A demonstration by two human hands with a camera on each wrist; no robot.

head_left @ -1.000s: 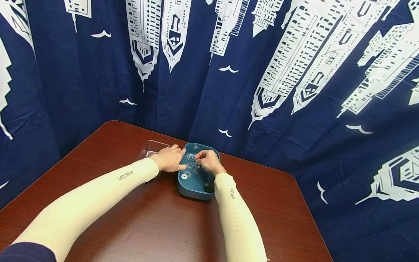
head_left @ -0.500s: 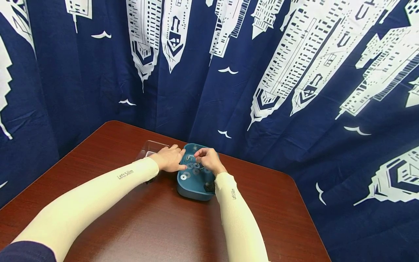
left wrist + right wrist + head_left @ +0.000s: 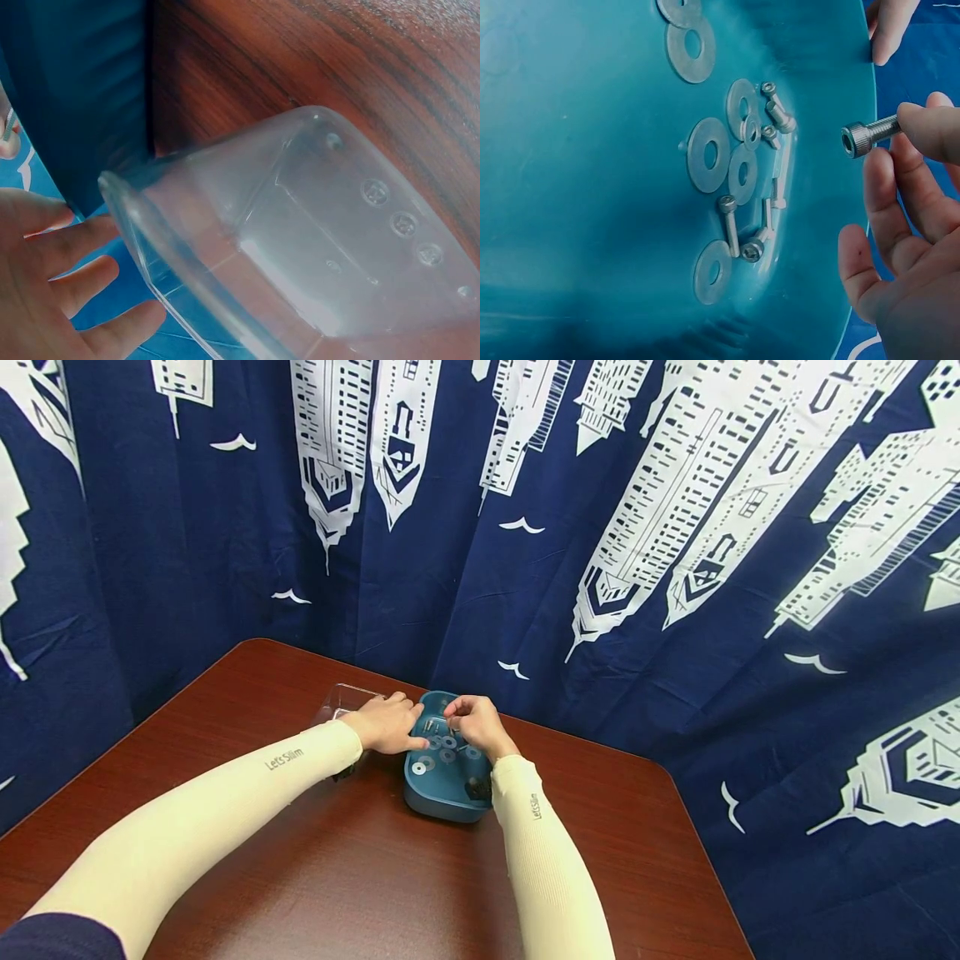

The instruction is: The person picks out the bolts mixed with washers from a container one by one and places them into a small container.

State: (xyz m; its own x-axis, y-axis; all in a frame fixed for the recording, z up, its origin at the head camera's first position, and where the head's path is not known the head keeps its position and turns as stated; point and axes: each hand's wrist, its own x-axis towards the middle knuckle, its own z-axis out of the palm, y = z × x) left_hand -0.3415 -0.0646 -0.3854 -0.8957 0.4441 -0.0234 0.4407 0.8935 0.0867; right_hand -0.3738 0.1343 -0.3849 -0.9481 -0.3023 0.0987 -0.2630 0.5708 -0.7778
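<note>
My right hand [image 3: 482, 727] pinches a silver socket head bolt [image 3: 859, 139] by its threaded end between thumb and fingertips, above the blue tray [image 3: 442, 806]. Its knurled head points out from the fingers. Inside the tray lie several flat washers [image 3: 708, 155] and several more bolts [image 3: 730, 225], grouped near one wall. My left hand [image 3: 386, 724] lies with fingers spread at the tray's left rim, its fingertips right at the edge. Next to those fingers in the left wrist view stands a clear plastic container [image 3: 300, 247].
A dark object [image 3: 477, 788] sits in the tray's near right corner, partly behind the right sleeve. The brown wooden table [image 3: 337, 877] carries everything. A navy curtain [image 3: 465, 568] with white building prints hangs right behind its far edge.
My right hand has risen a little and moved slightly away from me, uncovering more washers in the tray. My left hand keeps its place at the rim.
</note>
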